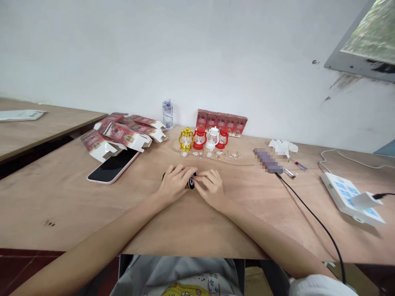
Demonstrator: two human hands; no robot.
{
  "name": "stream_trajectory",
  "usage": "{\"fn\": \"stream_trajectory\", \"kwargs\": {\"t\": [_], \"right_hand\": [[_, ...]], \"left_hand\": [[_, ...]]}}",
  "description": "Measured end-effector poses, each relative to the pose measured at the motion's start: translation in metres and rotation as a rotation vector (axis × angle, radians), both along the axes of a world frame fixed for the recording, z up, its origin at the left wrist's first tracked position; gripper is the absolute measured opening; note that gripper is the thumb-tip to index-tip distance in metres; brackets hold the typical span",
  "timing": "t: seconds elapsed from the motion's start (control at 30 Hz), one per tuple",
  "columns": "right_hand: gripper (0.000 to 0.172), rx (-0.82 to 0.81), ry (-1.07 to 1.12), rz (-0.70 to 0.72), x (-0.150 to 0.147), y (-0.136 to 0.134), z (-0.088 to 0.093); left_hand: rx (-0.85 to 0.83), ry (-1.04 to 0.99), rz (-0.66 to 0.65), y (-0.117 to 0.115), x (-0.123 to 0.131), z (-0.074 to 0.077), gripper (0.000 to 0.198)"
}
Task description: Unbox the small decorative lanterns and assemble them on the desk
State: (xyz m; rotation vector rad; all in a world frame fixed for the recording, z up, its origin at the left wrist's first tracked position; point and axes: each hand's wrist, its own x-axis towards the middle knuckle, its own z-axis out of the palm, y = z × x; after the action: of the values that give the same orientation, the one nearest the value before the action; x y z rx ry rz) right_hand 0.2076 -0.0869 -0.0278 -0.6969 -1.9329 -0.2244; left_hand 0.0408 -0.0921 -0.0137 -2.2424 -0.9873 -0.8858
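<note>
Sideways, a small black object (191, 182) lies long axis left-to-right, clamped between the left hand (175, 181) and right hand (211, 186).

Lanterns (203, 139) behind hands (176, 181); phone (112, 166) left (boxes (123, 133) behind); power strip (348, 197) right.

A gold lantern (186, 139), a red lantern (199, 138), a white lantern (212, 138) and a second red lantern (222, 138); dark red boxes (221, 121); red-and-white flat cartons (123, 132); a phone (112, 165) with black screen and pink case; a black-and-yellow small object (191, 182); a light brown wooden table (61, 197).
</note>
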Motion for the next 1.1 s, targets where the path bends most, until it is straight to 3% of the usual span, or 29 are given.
{"fn": "stream_trajectory", "kwargs": {"t": [0.3, 1.1], "right_hand": [[0.012, 0.043, -0.039, -0.026, -0.0005, 0.0011, -0.0016], [0.01, -0.178, 0.058, 0.16, -0.0004, 0.0018, -0.0005]], "left_hand": [[0.01, 0.015, 0.013, -0.0007, 0.0046, -0.0011, 0.021], [-0.052, 0.023, 0.039, -0.0032, 0.0026, -0.0019, 0.025]]}}
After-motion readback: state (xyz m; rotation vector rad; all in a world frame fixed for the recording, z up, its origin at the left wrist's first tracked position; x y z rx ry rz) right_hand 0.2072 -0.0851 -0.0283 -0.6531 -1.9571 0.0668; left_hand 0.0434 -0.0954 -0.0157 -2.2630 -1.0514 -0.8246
